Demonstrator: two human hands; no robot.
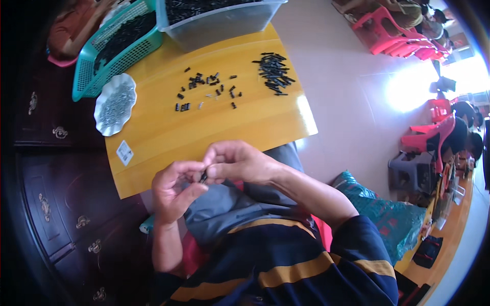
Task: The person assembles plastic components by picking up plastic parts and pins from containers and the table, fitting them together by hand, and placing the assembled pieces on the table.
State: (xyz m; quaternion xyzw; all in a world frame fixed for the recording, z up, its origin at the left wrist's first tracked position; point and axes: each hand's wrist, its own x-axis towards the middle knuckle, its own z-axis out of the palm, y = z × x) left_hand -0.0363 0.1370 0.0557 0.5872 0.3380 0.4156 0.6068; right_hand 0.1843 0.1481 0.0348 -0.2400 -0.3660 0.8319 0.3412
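Note:
Above my lap, just off the table's near edge, my left hand (176, 191) and my right hand (237, 162) meet fingertip to fingertip. Both are closed on one small black part (203, 177); the fingers cover most of it, so its exact kind does not show. Beyond them on the yellow wooden table (168, 135) lie scattered short black cylindrical pieces (196, 80), with a few tiny silver pieces (200, 105) among them. Farther right is a pile of longer black stick-like parts (274, 73). At the table's left edge, a white scalloped dish (131, 83) holds many small silver metal pieces (116, 108).
A teal basket (118, 62) and a clear plastic bin (219, 26), both filled with black parts, stand at the far side. Dark drawers (66, 204) flank the left. A green bag (375, 217) sits on the floor at right. Another person (76, 28) sits far left; red chairs (393, 33) stand far right.

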